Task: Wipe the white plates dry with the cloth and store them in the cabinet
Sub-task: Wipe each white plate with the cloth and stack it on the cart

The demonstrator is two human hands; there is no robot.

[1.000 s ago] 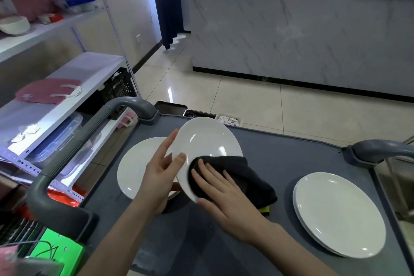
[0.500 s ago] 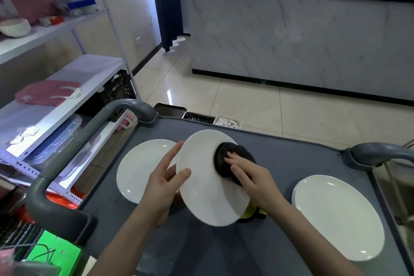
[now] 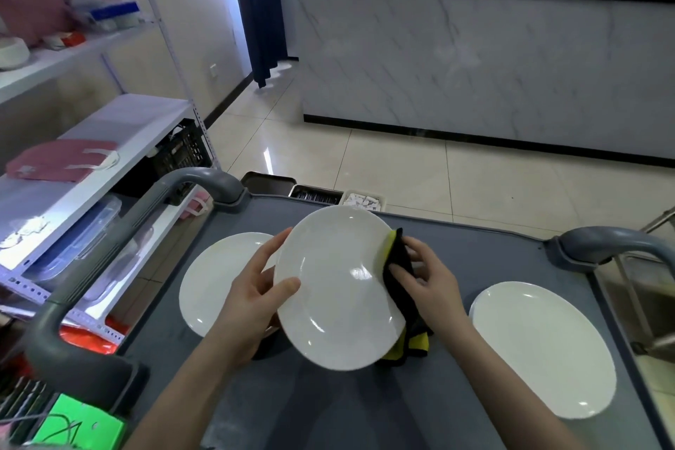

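My left hand (image 3: 252, 300) pinches the left rim of the round white glossy plate (image 3: 336, 289), with the thumb on its face and the fingers spread behind it. My right hand (image 3: 427, 281) is curled round the black cloth with yellow edging (image 3: 400, 278) and presses it against the plate's right rim. The cloth folds over that edge and hangs down below my hand.

So the plate sits directly between my two hands, lifted off the cart and tilted with its face up towards me. Being round, it has no long axis to line up. What matters is that the cloth is at the right edge and the rest of the face lies to the left of my right hand. I judge the next stroke runs leftward across the face or along the rim, with the left hand steadying.

Beyond my left hand a second white plate (image 3: 215, 278) lies flat on the grey cart top (image 3: 365, 405), partly hidden by the held one. Beyond my right hand, well apart, a third white plate (image 3: 540, 351) lies flat. I cannot pick out the cabinet from here.
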